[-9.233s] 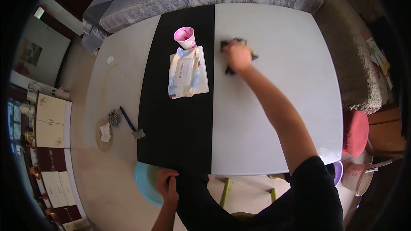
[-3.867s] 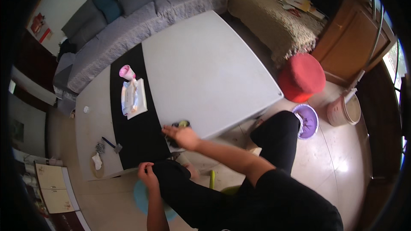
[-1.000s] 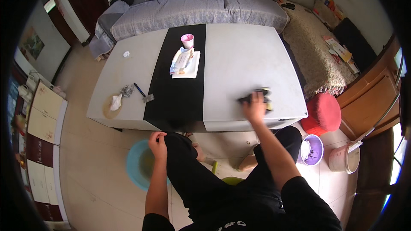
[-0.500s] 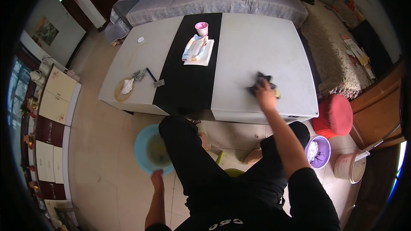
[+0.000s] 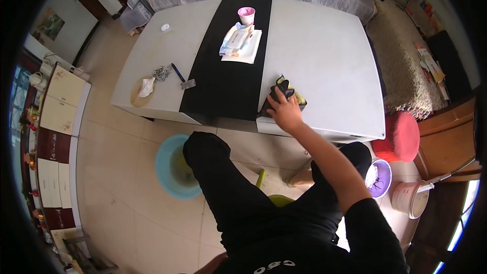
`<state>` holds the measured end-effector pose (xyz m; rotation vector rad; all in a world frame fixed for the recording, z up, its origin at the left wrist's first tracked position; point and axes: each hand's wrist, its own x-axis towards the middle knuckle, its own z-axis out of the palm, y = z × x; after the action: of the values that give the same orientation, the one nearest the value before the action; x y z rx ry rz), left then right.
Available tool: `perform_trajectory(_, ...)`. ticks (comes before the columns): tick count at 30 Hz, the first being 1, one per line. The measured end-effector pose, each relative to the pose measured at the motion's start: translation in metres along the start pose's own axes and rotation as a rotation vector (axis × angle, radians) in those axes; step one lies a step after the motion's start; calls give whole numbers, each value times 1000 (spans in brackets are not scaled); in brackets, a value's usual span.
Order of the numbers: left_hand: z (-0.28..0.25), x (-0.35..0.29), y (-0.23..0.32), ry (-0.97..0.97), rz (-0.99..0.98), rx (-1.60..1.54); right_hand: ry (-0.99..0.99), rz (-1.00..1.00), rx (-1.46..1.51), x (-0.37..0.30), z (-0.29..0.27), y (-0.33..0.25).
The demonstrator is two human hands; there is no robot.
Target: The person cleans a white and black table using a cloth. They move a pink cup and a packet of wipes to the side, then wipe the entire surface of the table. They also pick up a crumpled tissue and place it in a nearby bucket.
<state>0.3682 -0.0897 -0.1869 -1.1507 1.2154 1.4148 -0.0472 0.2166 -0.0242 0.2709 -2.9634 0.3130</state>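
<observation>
My right hand [image 5: 287, 113] presses a crumpled dark cloth [image 5: 271, 102] with yellow-green edges onto the low table's near part, where the black middle band [image 5: 215, 81] meets the white right side [image 5: 324, 61]. The fingers spread over the cloth and hold it flat on the top. Only a bit of my left hand or wrist [image 5: 214, 264] shows at the lower edge, with its fingers hidden. On the black band lie a packet of wipes [image 5: 236, 39] and a flat white pad [image 5: 246, 59], with a pink paper cup [image 5: 246, 16] behind them.
The table's left side bears a crumpled tissue [image 5: 146, 87], a metal chain [image 5: 162, 73], a pen [image 5: 177, 72] and a small grey block [image 5: 188, 84]. A blue basin [image 5: 163, 170] of cloudy water stands left of my knees; a red stool [image 5: 398, 134], purple basin [image 5: 384, 180] and bucket [image 5: 403, 199] stand right.
My right hand has moved left with the cloth, from the white side toward the black band. My left hand has drawn back from beside the blue basin to the lower edge.
</observation>
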Motion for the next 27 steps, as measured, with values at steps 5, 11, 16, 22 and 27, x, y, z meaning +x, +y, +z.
perform_trajectory(5, 6, 6, 11, 30, -61, -59, -239, -4, -16, 47, -12, 13)
perform_trajectory(11, -3, -9, 61, 113, -152, -115, -302, -207, -115, 47, -23, 14)
perform_trajectory(16, -27, -22, 101, 161, -169, -121, -500, -186, -57, 58, -48, 11)
perform_trajectory(22, -65, -19, 129, 186, -151, -78, -592, -155, -121, 63, -49, 8)
perform_trajectory(27, -101, -21, 117, 180, -105, -55, -559, -103, -151, 56, -42, 3)
